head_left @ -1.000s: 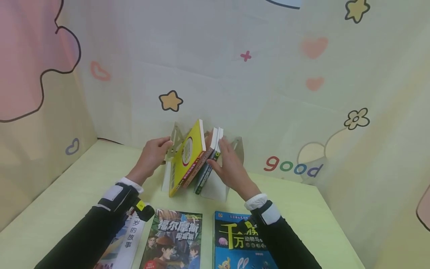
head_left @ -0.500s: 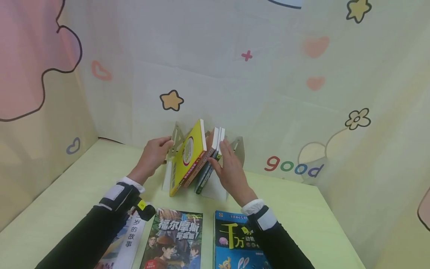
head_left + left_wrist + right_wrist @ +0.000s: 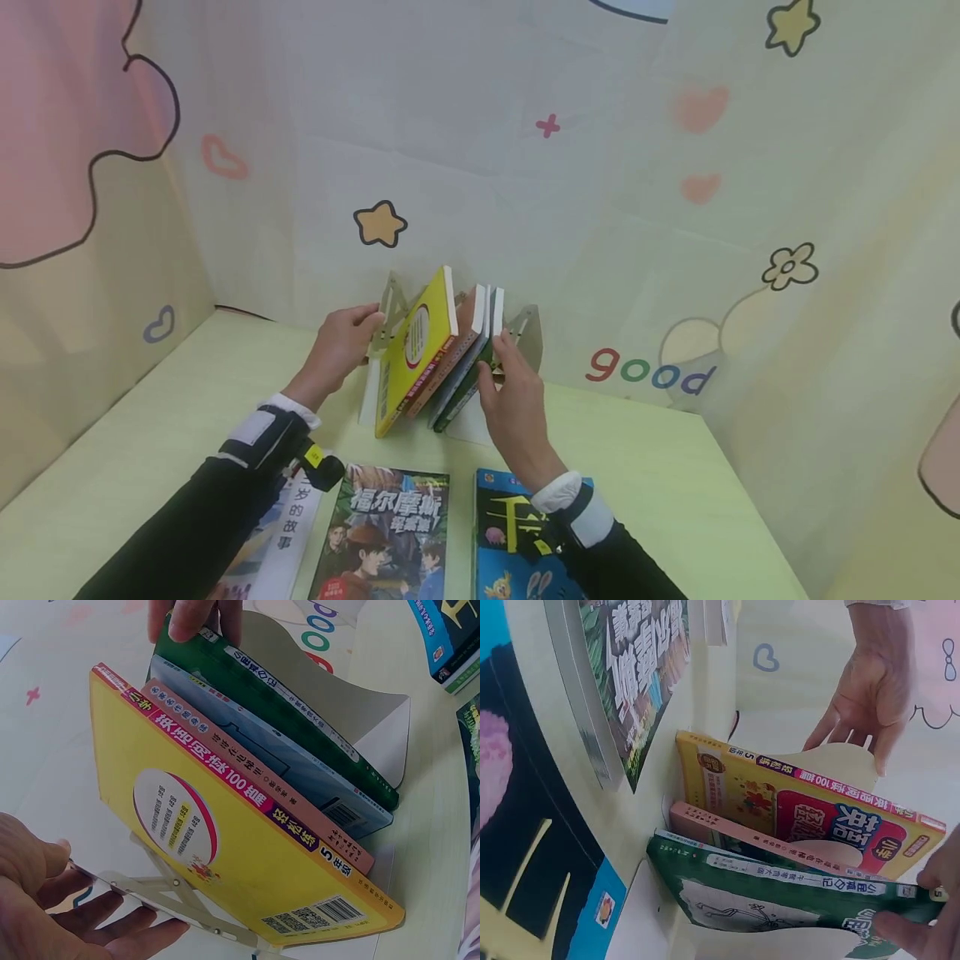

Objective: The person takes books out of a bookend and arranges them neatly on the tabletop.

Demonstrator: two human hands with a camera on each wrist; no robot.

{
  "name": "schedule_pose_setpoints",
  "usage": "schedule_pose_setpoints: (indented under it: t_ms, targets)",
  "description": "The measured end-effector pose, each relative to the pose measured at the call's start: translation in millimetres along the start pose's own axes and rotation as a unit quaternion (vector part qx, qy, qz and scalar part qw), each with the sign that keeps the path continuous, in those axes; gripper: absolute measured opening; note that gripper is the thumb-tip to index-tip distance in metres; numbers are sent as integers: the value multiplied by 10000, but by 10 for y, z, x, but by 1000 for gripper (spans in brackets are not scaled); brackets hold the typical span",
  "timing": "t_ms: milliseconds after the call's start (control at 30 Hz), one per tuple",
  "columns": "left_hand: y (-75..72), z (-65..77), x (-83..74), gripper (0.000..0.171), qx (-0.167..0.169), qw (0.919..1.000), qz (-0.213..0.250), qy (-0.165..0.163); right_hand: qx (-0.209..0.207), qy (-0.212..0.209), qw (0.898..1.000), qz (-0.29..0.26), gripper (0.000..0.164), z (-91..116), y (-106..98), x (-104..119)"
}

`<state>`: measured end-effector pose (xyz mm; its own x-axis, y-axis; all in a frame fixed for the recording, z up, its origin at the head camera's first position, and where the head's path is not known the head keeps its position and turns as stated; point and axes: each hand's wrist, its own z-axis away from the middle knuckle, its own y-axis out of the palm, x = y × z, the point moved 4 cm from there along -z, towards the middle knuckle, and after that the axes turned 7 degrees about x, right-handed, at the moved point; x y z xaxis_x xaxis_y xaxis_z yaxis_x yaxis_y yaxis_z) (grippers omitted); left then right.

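Four-sided books lean to the right in a pale folding book stand (image 3: 531, 333). A yellow book (image 3: 157, 772) is leftmost, then a pink book (image 3: 259, 776), a light blue book (image 3: 300, 769) and a green book (image 3: 765, 904). My left hand (image 3: 341, 346) holds the stand's left end panel, thumb on one side and fingers on the other. My right hand (image 3: 519, 412) pinches the upper end of the green book between thumb and fingers. In the right wrist view the thumb lies on its cover; the stand's right panel is beside it.
On the table (image 3: 637, 483) in front lie a white-spined book (image 3: 288, 533), a dark comic-style cover book (image 3: 390, 533) and a blue-black book (image 3: 495, 575). Both forearms reach over the outer books. A printed curtain (image 3: 480, 192) hangs behind the stand.
My right hand has shifted slightly right and lower, from lying against the books to pinching the green book. That book's top has moved slightly right. My left hand stays on the panel.
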<state>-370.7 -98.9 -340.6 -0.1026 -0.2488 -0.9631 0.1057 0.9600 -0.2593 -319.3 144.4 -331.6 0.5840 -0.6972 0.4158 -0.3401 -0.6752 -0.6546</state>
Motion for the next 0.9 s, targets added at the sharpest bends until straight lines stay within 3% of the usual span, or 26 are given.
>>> schedule_pose_setpoints:
  t_ms: [233,467,700,900]
  targets:
    - [13,-5,10,52,-21,10000,9,32,-328,662,9965,-402,33,63,-23,-22]
    - [-8,15,23,52,-49,10000,-43,14,47,1725,9794,-1051,45,111,-86,-82]
    - [-17,10,5,53,-32,10000,-23,15,927,1996,9639,-1500,30,174,-69,-67]
    - [2,0,6,53,-6,10000,53,10,837,1928,9699,-1234,29,312,-137,-55]
